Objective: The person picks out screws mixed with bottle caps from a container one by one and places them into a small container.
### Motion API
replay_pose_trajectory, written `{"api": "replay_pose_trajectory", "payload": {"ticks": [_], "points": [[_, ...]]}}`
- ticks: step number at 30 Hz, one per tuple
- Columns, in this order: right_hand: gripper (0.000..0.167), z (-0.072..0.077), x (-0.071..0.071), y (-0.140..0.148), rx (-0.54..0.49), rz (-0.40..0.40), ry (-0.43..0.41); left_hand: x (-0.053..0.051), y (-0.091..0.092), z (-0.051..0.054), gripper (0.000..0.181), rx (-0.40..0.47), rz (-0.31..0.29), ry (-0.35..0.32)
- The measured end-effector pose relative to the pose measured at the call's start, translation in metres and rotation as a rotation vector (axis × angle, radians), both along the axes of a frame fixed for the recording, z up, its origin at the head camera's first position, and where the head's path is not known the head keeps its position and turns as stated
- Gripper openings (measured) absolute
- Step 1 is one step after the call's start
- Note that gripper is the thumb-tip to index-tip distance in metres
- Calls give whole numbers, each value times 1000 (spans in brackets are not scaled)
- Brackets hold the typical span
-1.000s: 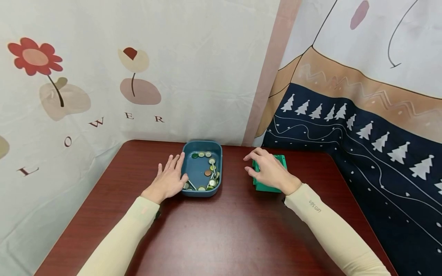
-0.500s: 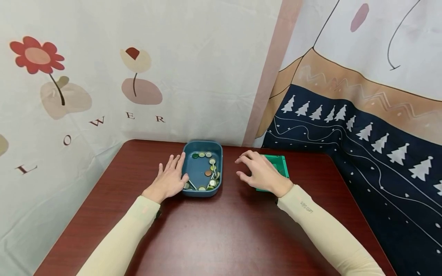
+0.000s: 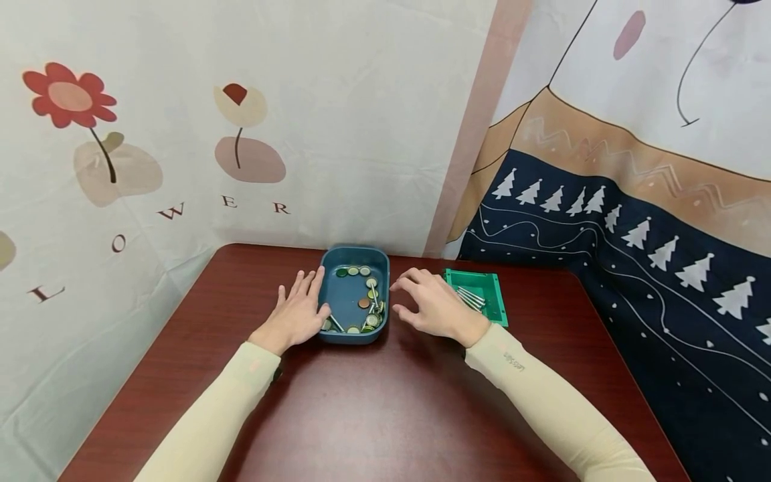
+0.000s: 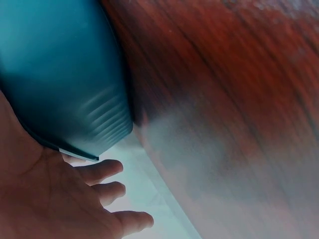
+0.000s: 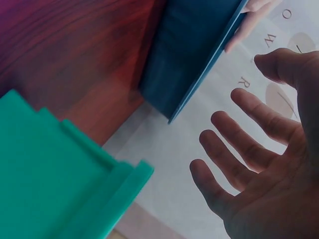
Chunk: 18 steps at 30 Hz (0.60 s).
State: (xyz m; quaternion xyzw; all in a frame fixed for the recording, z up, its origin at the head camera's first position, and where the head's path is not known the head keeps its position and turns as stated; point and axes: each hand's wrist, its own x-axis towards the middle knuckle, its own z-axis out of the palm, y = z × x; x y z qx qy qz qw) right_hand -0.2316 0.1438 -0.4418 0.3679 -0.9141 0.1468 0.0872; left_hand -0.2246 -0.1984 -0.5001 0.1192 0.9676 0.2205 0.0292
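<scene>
A blue rectangular tray [image 3: 351, 339] stands near the table's back edge, with several bottle caps [image 3: 364, 303] and a few screws or nails [image 3: 336, 323] along its sides. My left hand [image 3: 293, 314] rests on its left rim, fingers spread and the thumb over the edge. Just right of the tray, above the table, is my right hand [image 3: 436, 308]; its fingers are loosely bent and hold nothing in the right wrist view. Behind it, a green open box [image 3: 496, 301] contains several silver screws or nails [image 3: 471, 298]; the hand hides part of this box.
The dark red-brown wooden table [image 3: 361, 408] extends toward the person. Printed cloth hangs behind it, with a flower design [image 3: 237, 154] on the left and a navy part with white trees [image 3: 578, 201] on the right.
My right hand has moved left from over the green box toward the tray, uncovering the silver pieces in the box. The left hand has stayed on the tray's rim.
</scene>
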Motion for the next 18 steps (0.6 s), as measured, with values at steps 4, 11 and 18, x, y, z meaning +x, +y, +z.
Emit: {"api": "replay_pose_trajectory", "payload": {"ticks": [4,11,18], "points": [[37,-2,0,-8,9,34,30,0,0,0,89,0,-2,0],[37,-8,0,-22,36,61,50,0,0,0,89,-2,-2,2],[36,-12,2,-37,22,101,14,0,-1,0,89,-6,-1,4]]}}
